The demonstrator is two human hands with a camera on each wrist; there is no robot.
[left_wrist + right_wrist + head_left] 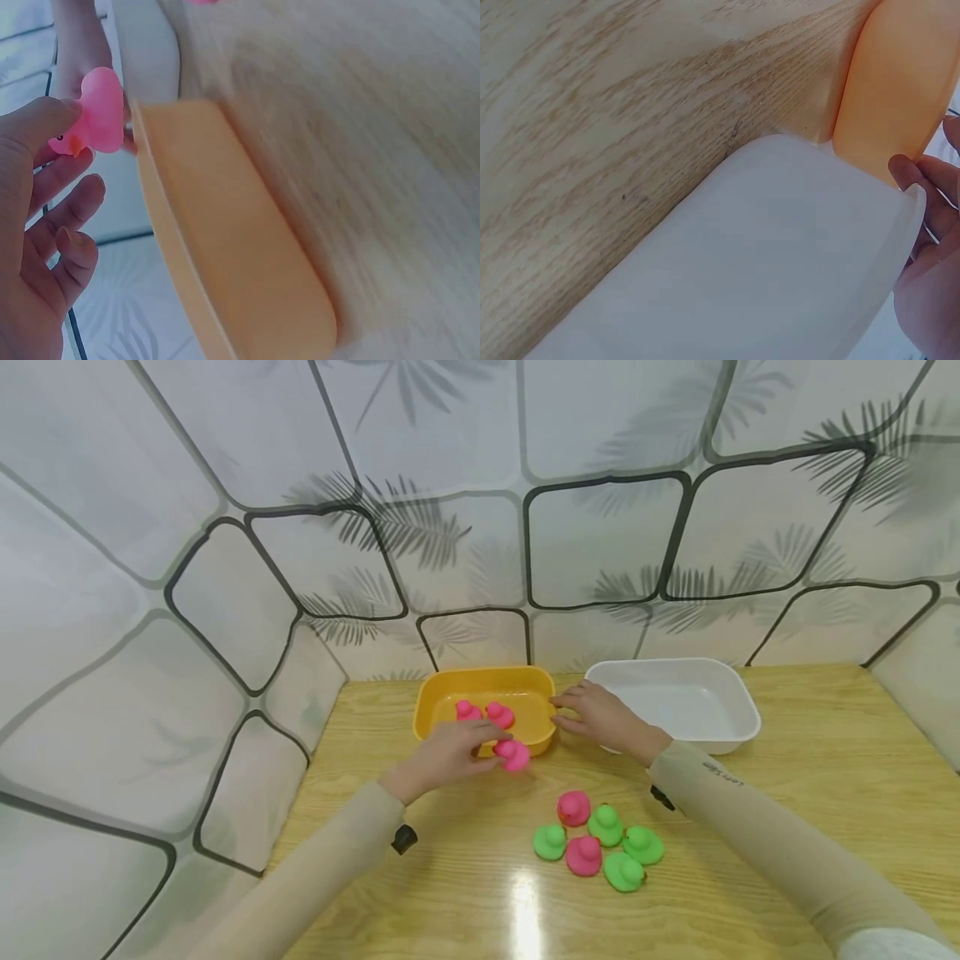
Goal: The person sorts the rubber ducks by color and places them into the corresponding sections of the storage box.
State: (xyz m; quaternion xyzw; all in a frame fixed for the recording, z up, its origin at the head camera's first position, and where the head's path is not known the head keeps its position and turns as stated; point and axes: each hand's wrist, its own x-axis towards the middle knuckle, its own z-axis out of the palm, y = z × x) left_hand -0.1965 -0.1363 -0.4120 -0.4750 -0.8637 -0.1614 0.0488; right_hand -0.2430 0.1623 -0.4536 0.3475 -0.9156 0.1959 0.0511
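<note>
A pink rubber duck (513, 755) is pinched between the thumb and fingers of my left hand (450, 752), over the front rim of the yellow tray (532, 702). In the left wrist view the duck (101, 112) shows its orange beak beside the fingertips. Inside the yellow tray sit two more pink ducks (499, 716), partly behind my left hand in the head view. My right hand (600, 714) has its fingertips at the yellow tray's right rim, fingers loosely extended. In the right wrist view those fingers (911, 174) lie right against the tray's wall.
A white tray (690, 697) stands right of the yellow one, partly under my right wrist. Nearer on the wooden table (420, 893) lie several green ducks (606, 825) grouped with two pink ducks (583, 856). A patterned wall (472, 560) rises behind the trays.
</note>
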